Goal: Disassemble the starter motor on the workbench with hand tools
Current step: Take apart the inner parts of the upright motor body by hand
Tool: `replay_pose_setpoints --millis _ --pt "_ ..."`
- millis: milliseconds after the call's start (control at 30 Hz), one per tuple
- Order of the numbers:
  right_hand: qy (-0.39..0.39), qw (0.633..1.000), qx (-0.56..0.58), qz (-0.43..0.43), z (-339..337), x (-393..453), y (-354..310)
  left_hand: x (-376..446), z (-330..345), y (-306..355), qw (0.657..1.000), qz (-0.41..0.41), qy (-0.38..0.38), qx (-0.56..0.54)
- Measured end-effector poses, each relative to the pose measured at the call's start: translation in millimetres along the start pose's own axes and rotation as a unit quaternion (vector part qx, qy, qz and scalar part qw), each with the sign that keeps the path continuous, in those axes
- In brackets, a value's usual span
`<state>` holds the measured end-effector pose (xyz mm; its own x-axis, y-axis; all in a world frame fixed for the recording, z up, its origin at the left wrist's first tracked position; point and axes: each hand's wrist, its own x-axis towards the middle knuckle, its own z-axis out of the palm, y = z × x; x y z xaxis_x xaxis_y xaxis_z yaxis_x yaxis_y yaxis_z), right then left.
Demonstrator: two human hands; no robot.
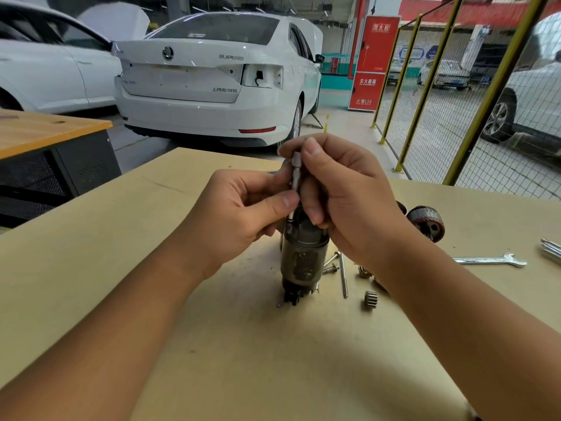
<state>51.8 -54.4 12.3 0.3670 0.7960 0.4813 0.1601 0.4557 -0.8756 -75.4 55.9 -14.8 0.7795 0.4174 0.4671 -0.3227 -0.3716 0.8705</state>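
The starter motor body (304, 260), a dark grimy cylinder, stands upright on the tan workbench (212, 344). A slim silver tool shaft (295, 174) rises straight up from its top. My left hand (239, 220) pinches the shaft low down between thumb and fingers. My right hand (340, 192) curls round the shaft from the right, with fingertips at its upper end and lower fingers against the top of the motor. The joint between tool and motor is hidden by my fingers.
Loose parts lie right of the motor: two long bolts (343, 275), a small gear (370, 300), a dark round housing (426, 223), an open-end wrench (490, 260) and more tools (551, 249) at the right edge. White cars and a mesh fence stand beyond the bench.
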Motion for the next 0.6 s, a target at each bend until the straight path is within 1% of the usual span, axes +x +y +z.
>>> replay_pose_setpoints --millis 133,267,367,500,600 --pt "0.0 1.0 0.005 -0.008 -1.0 -0.3 1.1 -0.1 1.3 0.3 1.0 0.016 -0.002 0.006" --pt "-0.002 1.0 -0.015 -0.002 -3.2 0.2 1.7 -0.4 -0.8 1.4 1.0 -0.012 -0.02 -0.008" --pt "-0.002 1.0 -0.007 0.005 -2.4 -0.2 1.6 0.1 -2.6 1.3 1.0 -0.005 -0.011 0.006" --pt "0.0 1.0 -0.015 -0.014 -0.6 0.1 0.2 0.2 -0.9 -0.1 1.0 0.014 0.003 0.017" --pt "-0.008 1.0 -0.014 -0.005 -1.9 1.2 0.6 -0.9 -0.6 0.8 1.0 0.0 -0.027 -0.011"
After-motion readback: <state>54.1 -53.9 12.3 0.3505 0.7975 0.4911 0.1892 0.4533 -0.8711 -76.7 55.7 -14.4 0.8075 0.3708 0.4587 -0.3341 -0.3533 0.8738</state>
